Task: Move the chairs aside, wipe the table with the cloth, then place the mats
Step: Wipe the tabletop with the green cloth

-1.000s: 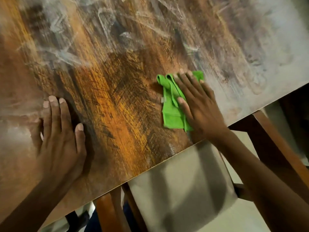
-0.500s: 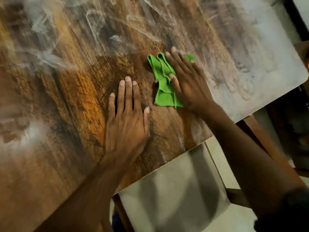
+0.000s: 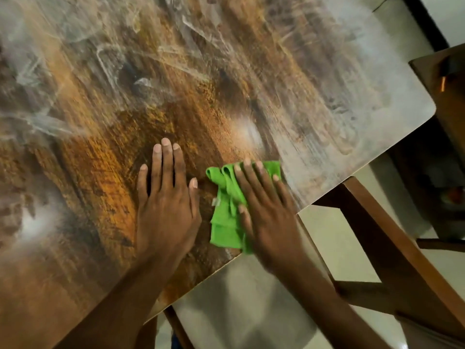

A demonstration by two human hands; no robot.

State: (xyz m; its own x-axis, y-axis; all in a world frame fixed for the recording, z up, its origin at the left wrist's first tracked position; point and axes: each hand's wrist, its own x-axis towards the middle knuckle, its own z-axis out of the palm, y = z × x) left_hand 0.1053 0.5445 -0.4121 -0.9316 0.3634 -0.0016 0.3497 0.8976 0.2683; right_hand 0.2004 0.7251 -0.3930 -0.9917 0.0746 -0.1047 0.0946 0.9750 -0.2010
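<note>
A bright green cloth point(image 3: 225, 222), folded and bunched, lies on the mottled brown and grey table point(image 3: 226, 71) close to its near edge. My right hand point(image 3: 266, 212) presses flat on the cloth with straight fingers, covering its right half. My left hand point(image 3: 166, 202) rests palm down on the bare tabletop just left of the cloth, fingers straight and together. No mats are in view.
Below the table's near edge shows a pale cushioned chair seat point(image 3: 241, 306). A brown wooden table leg point(image 3: 392, 248) with a crossbar slants down at right. Another wooden piece of furniture point(image 3: 448, 79) stands past the table's right corner, over pale floor.
My right hand has slid the cloth back toward the near table edge after pushing it away. My left hand moved right earlier and now stays flat beside the cloth.
</note>
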